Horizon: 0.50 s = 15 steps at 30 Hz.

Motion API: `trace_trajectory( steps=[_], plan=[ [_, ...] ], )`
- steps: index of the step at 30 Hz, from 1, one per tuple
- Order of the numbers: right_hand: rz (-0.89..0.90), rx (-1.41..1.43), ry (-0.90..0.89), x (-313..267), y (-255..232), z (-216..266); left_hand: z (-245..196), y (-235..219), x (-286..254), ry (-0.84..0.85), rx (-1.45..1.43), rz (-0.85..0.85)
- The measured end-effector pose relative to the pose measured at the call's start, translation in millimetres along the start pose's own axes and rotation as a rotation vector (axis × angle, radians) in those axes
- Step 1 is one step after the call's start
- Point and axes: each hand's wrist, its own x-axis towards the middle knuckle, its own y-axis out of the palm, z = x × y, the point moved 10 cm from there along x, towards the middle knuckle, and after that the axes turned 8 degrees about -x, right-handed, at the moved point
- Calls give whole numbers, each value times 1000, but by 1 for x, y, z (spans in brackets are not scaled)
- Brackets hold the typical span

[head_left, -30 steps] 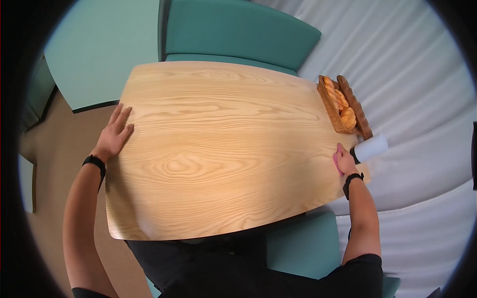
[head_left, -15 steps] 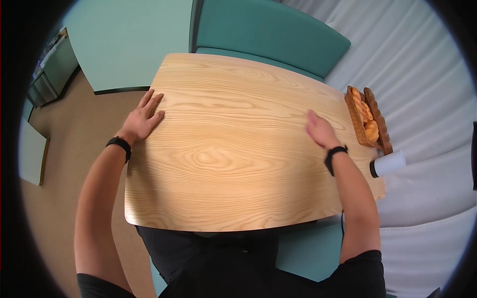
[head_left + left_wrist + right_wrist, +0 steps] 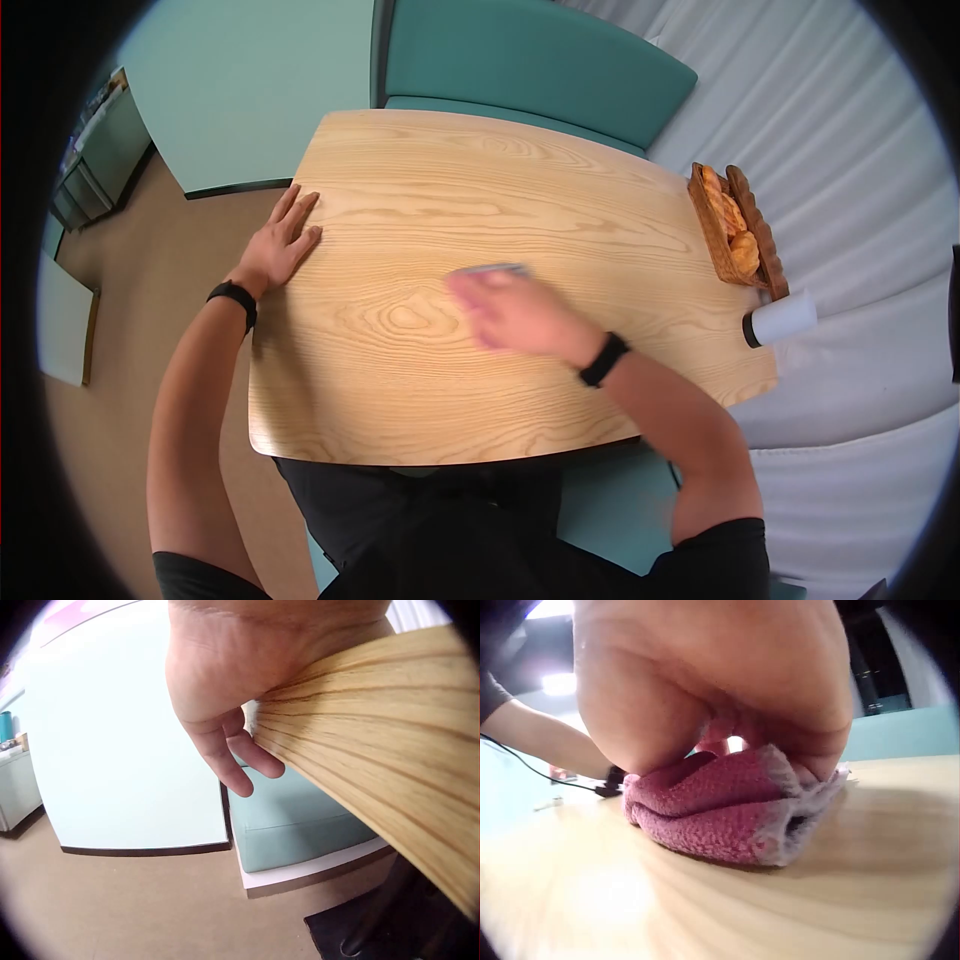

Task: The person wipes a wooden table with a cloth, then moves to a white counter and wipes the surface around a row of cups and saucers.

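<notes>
My right hand [image 3: 530, 315], blurred in the head view, is over the middle of the wooden table [image 3: 420, 400]. It grips a folded pink cloth [image 3: 705, 814] with a pale, fuzzy edge, as the right wrist view shows up close. The cloth lies against the tabletop beneath the palm. At the table's left edge, my left hand [image 3: 276, 250] rests with its fingers spread on the wood. From the left wrist camera, two of its fingers [image 3: 221, 761] hang down past that edge.
A brown basket of bread [image 3: 735, 235] stands by the table's right edge, near a white cylinder with a black end [image 3: 780, 320]. White curtain [image 3: 850, 250] hangs behind them. A green bench [image 3: 530, 70] is across the table, with a pale green partition [image 3: 250, 90] to its left.
My right hand has swept the cloth leftward from the right edge near the white cylinder to the table's middle. The left hand keeps its place; the head view has shifted somewhat.
</notes>
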Motion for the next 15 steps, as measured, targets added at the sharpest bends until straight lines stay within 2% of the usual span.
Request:
trace_trajectory(
  steps=[1, 3, 4, 5, 7, 9, 10, 11, 13, 15],
  plan=[
    [16, 124, 145, -16, -10, -40, 0, 0, 0, -1, -3, 2],
    [-181, -47, 171, -65, -24, -135, 1, 0, 0, -3, -11, 0],
    [-385, -280, 147, -102, -36, -177, 1, 0, 0, -10, -17, 5],
    [-51, 81, 638, -143, -38, -219, 0, -1, -1, -16, -23, 9],
    [-157, -29, 751, -223, -43, -291, -1, -1, -1, -20, -30, 14],
    [-150, -114, 948, -302, -31, -359, -1, -1, -1, -19, -30, 11],
    [-150, -131, 1044, -328, -33, -367, -2, -1, -1, -23, -28, 12],
    [-198, -150, 1043, -350, -28, -387, -2, -1, -1, -27, -24, 14],
    [-135, -186, 1100, -358, -34, -382, -2, -1, 0, -19, -7, 12],
    [-136, -227, 1080, -347, -34, -380, -1, -1, 1, 4, 20, 3]
  ],
)
